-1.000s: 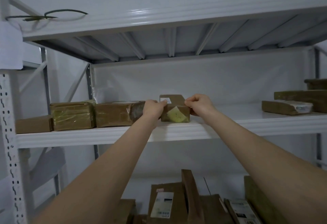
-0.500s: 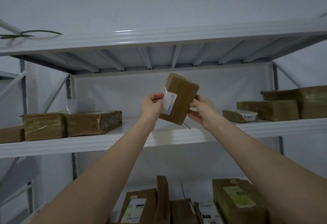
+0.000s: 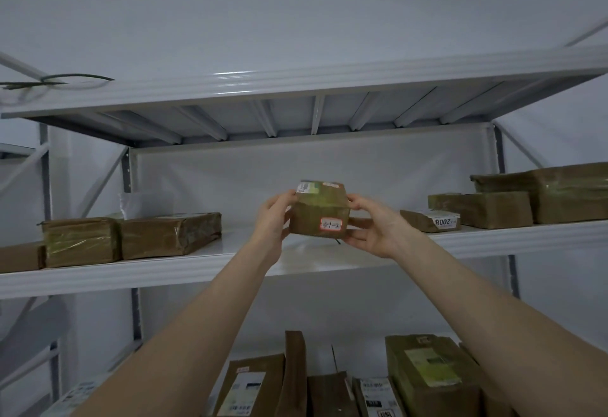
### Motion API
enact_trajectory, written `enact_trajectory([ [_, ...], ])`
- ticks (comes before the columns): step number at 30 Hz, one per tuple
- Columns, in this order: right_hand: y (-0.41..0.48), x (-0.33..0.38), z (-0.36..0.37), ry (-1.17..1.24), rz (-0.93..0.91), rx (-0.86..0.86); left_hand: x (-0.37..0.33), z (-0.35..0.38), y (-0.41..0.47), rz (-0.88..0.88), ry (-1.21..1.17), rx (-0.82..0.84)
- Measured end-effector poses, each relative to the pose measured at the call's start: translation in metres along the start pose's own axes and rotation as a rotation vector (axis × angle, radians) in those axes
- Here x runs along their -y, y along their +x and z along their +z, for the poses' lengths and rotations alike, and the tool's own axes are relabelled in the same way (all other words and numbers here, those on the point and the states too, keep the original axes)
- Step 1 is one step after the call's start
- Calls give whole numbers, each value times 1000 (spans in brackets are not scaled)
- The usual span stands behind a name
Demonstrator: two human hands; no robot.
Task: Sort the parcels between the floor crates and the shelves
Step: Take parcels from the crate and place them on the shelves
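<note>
I see two taped parcels (image 3: pixel 131 240) at the left of the middle shelf (image 3: pixel 197 271) | my left hand (image 3: pixel 273 219) curls round the left side of the small parcel (image 3: pixel 320 211) | it is held up mid-shelf, red-edged label facing me | my right hand (image 3: pixel 371 229) grips its right side, fingers beneath | flat parcels (image 3: pixel 480 209) at the right.

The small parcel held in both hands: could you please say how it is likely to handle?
The parcel is probably stiff: its edges look square between the left hand and right hand. Its glossy tape wrap may be slippery. It seems light, being held up at arm's length.
</note>
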State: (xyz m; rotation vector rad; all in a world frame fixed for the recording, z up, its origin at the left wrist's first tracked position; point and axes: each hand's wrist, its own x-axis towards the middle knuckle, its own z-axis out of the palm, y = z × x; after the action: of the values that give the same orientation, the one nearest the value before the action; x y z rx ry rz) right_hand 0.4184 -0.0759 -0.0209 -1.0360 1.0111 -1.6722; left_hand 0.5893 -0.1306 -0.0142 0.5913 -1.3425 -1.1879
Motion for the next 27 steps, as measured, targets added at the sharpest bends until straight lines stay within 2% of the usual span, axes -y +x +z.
enact_trajectory([
  [5, -1, -11, 9, -15, -127, -17, 5, -4, -4, 43, 65, 19],
  [16, 3, -26, 17, 4, -144, -24, 14, -9, 1, 82, 137, 60],
  [20, 9, -25, 14, -16, -206, -74, 18, -4, 3, 108, 202, 130],
  [22, 15, -22, 12, -123, -263, -144, 17, 2, 7, 129, 247, 148],
  [25, 28, -16, 7, -422, -375, -275, 17, 17, 18, 157, 304, 151],
  [27, 35, -12, 2, -660, -428, -273, 20, 30, 26, 162, 351, 165],
])
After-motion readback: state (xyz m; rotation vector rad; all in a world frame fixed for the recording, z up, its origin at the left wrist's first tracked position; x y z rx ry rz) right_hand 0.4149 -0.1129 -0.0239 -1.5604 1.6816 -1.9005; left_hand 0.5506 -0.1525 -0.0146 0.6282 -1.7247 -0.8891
